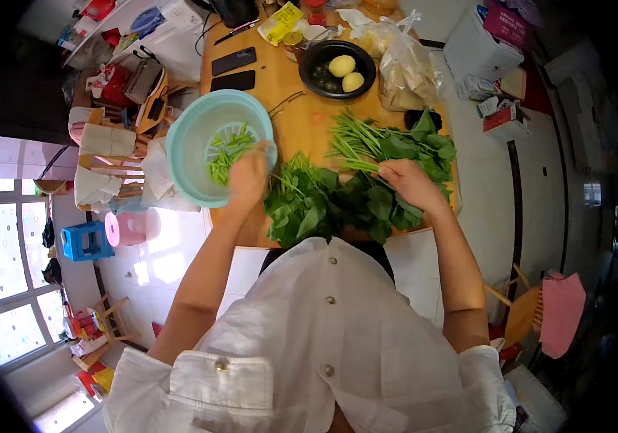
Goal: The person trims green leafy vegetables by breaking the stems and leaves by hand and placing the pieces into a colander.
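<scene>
A light-blue plastic basin [182, 137] stands at the left of the wooden table, with short cut green stem pieces [228, 148] on its bottom. My left hand [249, 173] is over the basin's near right rim, smeared by motion, so its fingers and anything in them are unclear. My right hand [413, 182] is closed, thumb and fingers pinching a green stem at the edge of a bunch of leafy greens [417, 144] with long stems. Another heap of leafy greens [305, 198] lies between my hands along the table's near edge.
A black bowl [309, 54] with two pale yellow round items [347, 73] stands at the back. Two dark phones [234, 71] lie behind the basin. A clear plastic bag [406, 72], a jar [294, 45] and a yellow packet [280, 23] stand near the far edge of the table [298, 123].
</scene>
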Demonstrator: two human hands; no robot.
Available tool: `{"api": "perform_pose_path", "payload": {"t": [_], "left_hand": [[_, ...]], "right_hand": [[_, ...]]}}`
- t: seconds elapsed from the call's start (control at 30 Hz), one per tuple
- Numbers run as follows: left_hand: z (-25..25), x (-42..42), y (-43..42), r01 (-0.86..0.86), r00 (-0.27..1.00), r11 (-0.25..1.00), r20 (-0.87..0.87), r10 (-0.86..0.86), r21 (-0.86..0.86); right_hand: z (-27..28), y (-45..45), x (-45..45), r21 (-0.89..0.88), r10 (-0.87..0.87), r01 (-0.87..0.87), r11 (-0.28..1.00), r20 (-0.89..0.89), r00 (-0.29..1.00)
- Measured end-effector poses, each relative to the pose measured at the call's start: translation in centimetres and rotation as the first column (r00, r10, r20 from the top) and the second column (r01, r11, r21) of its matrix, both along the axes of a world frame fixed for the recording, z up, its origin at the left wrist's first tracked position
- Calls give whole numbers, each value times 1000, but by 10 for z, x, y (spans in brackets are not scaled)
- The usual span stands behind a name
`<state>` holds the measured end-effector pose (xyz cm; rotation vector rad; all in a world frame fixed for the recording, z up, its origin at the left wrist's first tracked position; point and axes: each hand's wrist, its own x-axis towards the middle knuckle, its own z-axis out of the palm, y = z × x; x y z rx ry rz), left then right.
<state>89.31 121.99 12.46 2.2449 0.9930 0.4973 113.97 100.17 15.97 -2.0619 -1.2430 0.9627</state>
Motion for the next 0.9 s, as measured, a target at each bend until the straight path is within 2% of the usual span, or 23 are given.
{"api": "perform_pose_path", "payload": {"t": [0.07, 0.1, 0.13, 0.17, 0.23, 0.27, 0.3, 0.37, 0.4, 0.47, 0.5, 0.57, 0.6, 0.67, 0.7, 0.77, 0.8, 0.83, 0.87, 0.9], "left_hand": [[3, -20, 24, -52, 998, 983, -11, 55, 176], [1, -23, 22, -52, 998, 983, -13, 55, 175], [0, -26, 18, -37, 962, 892, -226, 154, 450], [3, -27, 15, 49, 870, 733, -389, 302, 678], [33, 2, -6, 99, 983, 824, -184, 7, 558], [39, 15, -19, 248, 964, 909, -173, -199, 336], [42, 27, -29, 399, 915, 911, -108, -388, 106], [42, 41, -43, 508, 854, 842, -21, -520, -182], [44, 45, -43, 506, 855, 843, -21, -518, -182], [46, 52, -38, 464, 839, 746, -34, -544, -477], [41, 53, -37, 465, 836, 742, -35, -547, -482], [30, 54, -35, 392, 891, 576, 140, -432, -717], [29, 55, -32, 391, 891, 577, 138, -432, -717], [31, 56, -29, 448, 814, 575, 47, -579, -685], [31, 56, -30, 448, 814, 573, 47, -579, -686], [32, 54, -32, 595, 741, 643, 20, -671, -483], [29, 53, -33, 593, 742, 643, 19, -670, -486], [23, 51, -34, 669, 701, 646, 23, -713, -368], [26, 51, -37, 734, 657, 634, 20, -754, -244], [30, 49, -41, 734, 657, 634, 19, -753, -245]], "right_hand": [[-4, 0, 3, 39, 3, -3, 999, -19, 1000], [-7, 0, 2, 73, 17, -14, 997, -42, 999], [-10, 1, 1, 72, 20, -17, 997, -45, 999], [-13, 4, 0, 80, 50, -43, 996, -81, 995], [-15, 9, -5, 88, 78, -68, 994, -118, 990], [-14, 12, -9, 138, 114, -102, 985, -82, 990], [-12, 16, -11, 189, 150, -139, 972, -40, 988], [-9, 21, -12, 154, 151, -134, 979, -100, 984], [-8, 23, -11, 120, 141, -122, 985, -161, 977], [-5, 27, -9, 101, 143, -126, 987, -181, 973], [-4, 26, -8, 80, 143, -129, 988, -201, 969], [-1, 27, -8, 41, 121, -114, 993, -242, 963], [-1, 29, -7, 7, 101, -104, 995, -277, 955], [-5, 31, -5, -27, 83, -96, 995, -303, 949], [-7, 31, -5, -63, 64, -89, 994, -325, 944], [-7, 29, -6, -39, 82, -98, 994, -301, 950], [-7, 29, -7, -14, 102, -110, 994, -278, 955], [-10, 29, -8, -14, 103, -111, 994, -281, 954], [-13, 28, -8, 59, 189, -180, 982, -224, 956], [-16, 27, -9, 127, 268, -250, 960, -161, 950]]}}
